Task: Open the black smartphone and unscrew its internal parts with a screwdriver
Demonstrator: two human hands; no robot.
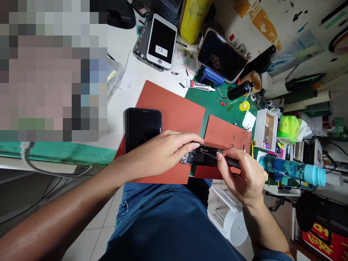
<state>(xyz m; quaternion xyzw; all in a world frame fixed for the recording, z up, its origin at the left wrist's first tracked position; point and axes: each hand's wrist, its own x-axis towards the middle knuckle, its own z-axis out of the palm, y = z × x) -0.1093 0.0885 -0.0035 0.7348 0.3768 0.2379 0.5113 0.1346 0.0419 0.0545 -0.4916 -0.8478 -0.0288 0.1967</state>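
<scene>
An opened smartphone point(199, 157) with its dark inner parts showing lies at the front edge of the red-brown mats. My left hand point(171, 146) is closed on its upper left edge, thumb and fingers pinched together. In my right hand point(241, 174) is a slim black pointed tool point(233, 162), held between thumb and fingers. Its thin tip reaches left over the phone's insides; whether it touches them I cannot tell. Part of the phone is hidden under both hands. A second, black phone point(143, 127) lies screen up beside my left wrist.
Red-brown mats point(174, 105) cover a green mat. Beyond stand a phone on a blue holder point(213, 76), a glue tube point(201, 85), a black bottle point(239, 90) and a white phone point(162, 40). A blue water bottle point(290, 170) is near my right hand. A blurred patch covers the upper left.
</scene>
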